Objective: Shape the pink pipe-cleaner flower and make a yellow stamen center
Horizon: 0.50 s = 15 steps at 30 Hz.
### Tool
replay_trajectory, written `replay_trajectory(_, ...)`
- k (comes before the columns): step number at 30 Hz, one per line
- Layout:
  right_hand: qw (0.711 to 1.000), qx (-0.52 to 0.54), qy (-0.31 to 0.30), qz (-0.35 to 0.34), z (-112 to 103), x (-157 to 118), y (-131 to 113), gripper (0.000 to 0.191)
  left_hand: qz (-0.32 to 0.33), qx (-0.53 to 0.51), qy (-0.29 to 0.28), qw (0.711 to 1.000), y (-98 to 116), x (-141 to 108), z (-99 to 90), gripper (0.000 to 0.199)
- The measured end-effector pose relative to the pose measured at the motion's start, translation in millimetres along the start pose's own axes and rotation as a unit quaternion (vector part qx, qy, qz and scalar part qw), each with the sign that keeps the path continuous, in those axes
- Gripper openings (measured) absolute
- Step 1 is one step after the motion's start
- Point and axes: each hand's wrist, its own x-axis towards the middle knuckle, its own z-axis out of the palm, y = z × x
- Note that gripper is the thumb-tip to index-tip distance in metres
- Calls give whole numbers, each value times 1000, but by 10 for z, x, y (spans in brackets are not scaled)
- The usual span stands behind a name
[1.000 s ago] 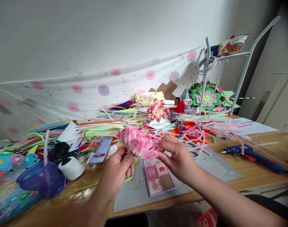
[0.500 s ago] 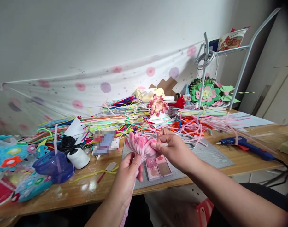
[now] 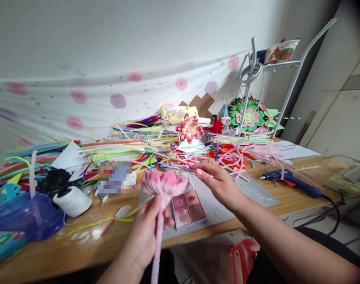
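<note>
My left hand point(image 3: 152, 221) is closed around the stem of a pink pipe-cleaner flower point(image 3: 165, 184), just under its bloom. The fuzzy petals are deeper pink on top and paler below, and the stem hangs down past my wrist. To the right of the bloom, my right hand point(image 3: 217, 179) is off the petals, its fingers stretched out and holding nothing. Beneath and between the hands, an open makeup palette point(image 3: 189, 211) with several pink and brown pans lies on a grey cutting mat point(image 3: 227, 213).
Bundles of coloured pipe cleaners point(image 3: 114, 152) cover the table's back. A finished pink flower point(image 3: 189, 128) stands among them. On the left are a white thread spool point(image 3: 73, 203) and a blue plastic bowl point(image 3: 23, 221); on the right lies a blue glue gun point(image 3: 295, 181) with its cord.
My right hand has let go of the petals and opened. The flower in my left hand has turned more upright and shifted slightly left in view; the camera has swung a little right.
</note>
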Motion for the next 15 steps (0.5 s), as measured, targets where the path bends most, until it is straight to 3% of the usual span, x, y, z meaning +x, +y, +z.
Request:
replay_trajectory(3, 986, -117, -99, -61, 54, -115, 212, 35, 28, -25, 20, 999, 54, 61, -190, 47)
replay_trajectory(5, 959, -201, -181, -80, 134, -186, 288, 34, 42, -34, 21, 998, 48, 87, -277, 48)
replay_trajectory(7, 937, -254, -226, -78, 223, -227, 310, 37, 43, -32, 37, 998, 12, 102, -318, 47)
replay_trajectory(10, 919, -303, -238, -86, 332, -239, 305, 47, 32, -40, 61, 997, -60, 139, -326, 48)
replay_trajectory(13, 910, -327, -231, -104, 384, -230, 280, 47, 25, -73, 38, 996, -95, 200, -324, 48)
replay_trajectory(15, 920, -307, -213, -114, 388, -216, 237, 39, 19, -86, 18, 996, -96, 232, -323, 47)
